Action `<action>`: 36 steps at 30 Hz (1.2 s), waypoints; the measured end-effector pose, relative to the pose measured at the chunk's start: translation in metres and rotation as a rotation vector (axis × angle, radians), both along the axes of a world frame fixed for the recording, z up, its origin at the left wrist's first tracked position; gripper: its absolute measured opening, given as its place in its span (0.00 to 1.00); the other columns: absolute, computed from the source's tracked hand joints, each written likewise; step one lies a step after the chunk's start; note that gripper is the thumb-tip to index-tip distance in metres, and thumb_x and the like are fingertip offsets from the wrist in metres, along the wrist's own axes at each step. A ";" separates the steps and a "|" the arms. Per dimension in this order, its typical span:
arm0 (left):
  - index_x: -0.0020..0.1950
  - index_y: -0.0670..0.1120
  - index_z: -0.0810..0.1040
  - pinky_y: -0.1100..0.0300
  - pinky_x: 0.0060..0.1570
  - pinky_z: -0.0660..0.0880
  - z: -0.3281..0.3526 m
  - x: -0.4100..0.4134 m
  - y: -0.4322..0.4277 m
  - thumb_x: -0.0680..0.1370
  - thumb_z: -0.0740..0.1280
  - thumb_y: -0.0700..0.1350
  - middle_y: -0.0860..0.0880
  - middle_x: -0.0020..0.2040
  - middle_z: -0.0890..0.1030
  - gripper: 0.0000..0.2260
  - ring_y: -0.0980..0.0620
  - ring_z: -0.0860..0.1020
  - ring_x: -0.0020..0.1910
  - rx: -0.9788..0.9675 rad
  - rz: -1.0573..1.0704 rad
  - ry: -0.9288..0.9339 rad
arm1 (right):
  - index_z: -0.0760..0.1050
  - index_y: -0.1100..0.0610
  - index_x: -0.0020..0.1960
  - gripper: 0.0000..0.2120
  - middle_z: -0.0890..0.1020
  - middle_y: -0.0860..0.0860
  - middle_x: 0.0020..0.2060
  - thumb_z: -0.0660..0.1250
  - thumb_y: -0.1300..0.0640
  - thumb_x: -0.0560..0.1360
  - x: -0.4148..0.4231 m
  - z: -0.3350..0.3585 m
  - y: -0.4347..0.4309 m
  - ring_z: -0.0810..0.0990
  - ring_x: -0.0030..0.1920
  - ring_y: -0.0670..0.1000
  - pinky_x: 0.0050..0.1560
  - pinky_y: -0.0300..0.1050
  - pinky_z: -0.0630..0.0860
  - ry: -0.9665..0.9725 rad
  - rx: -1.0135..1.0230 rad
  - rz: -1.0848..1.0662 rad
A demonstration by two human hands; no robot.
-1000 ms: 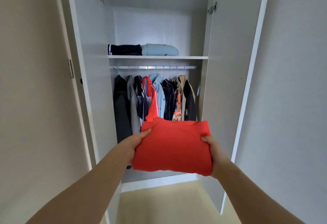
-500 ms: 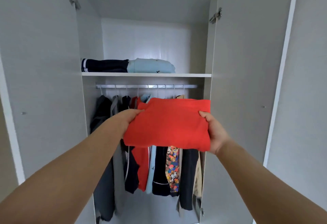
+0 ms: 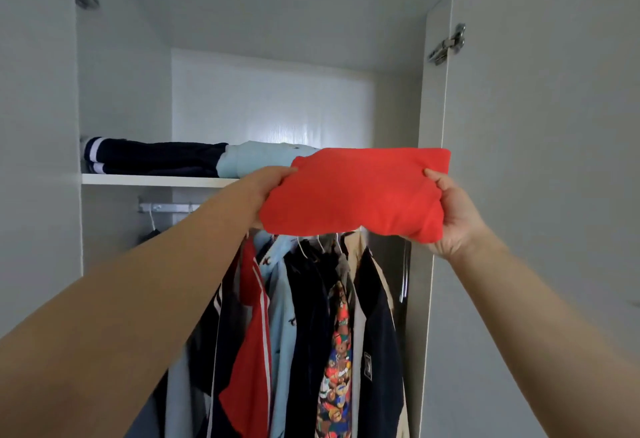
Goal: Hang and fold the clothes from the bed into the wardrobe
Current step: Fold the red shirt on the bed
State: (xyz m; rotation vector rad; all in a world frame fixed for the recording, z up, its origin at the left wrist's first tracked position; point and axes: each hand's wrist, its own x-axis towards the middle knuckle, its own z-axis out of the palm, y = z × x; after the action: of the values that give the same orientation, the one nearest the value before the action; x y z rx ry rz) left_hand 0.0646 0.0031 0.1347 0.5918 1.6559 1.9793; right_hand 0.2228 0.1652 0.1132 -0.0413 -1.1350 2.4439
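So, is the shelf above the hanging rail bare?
No, a folded navy garment and a light blue garment lie on the shelf.

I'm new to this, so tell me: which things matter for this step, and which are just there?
In use: folded red garment, left hand, right hand, shelf.
Just there: folded navy garment, folded light-blue garment, hanging clothes, rail, door hinge.

A home bedroom: open white wardrobe (image 3: 519, 195), folded clothes (image 3: 156, 157) on its shelf (image 3: 152, 180), shirts and jackets (image 3: 311, 333) hanging below the shelf
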 end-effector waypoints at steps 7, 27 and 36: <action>0.43 0.49 0.72 0.60 0.40 0.72 0.041 -0.097 0.049 0.79 0.62 0.48 0.51 0.40 0.76 0.06 0.54 0.75 0.37 0.227 0.152 0.228 | 0.67 0.57 0.70 0.22 0.75 0.53 0.65 0.54 0.50 0.79 -0.085 0.063 0.050 0.77 0.59 0.54 0.52 0.55 0.75 0.152 -0.004 -0.118; 0.66 0.58 0.69 0.53 0.62 0.62 0.053 -0.229 0.188 0.77 0.53 0.56 0.53 0.68 0.71 0.18 0.49 0.69 0.66 -0.815 0.465 1.344 | 0.74 0.57 0.54 0.13 0.82 0.50 0.37 0.53 0.53 0.80 -0.249 0.092 0.166 0.81 0.28 0.46 0.25 0.37 0.76 0.505 -0.214 -0.337; 0.63 0.56 0.73 0.55 0.55 0.64 0.040 -0.241 0.197 0.76 0.51 0.57 0.50 0.60 0.78 0.19 0.48 0.75 0.55 -0.844 0.651 1.488 | 0.73 0.55 0.56 0.11 0.83 0.55 0.45 0.53 0.55 0.80 -0.331 0.075 0.211 0.83 0.40 0.50 0.34 0.40 0.77 0.161 -0.243 -0.327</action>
State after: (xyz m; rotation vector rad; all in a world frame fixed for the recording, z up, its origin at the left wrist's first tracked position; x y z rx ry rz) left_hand -0.1769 0.2001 0.1751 1.4188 3.5705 0.6257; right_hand -0.1086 0.3761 0.1881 -0.0954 -0.6966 2.2306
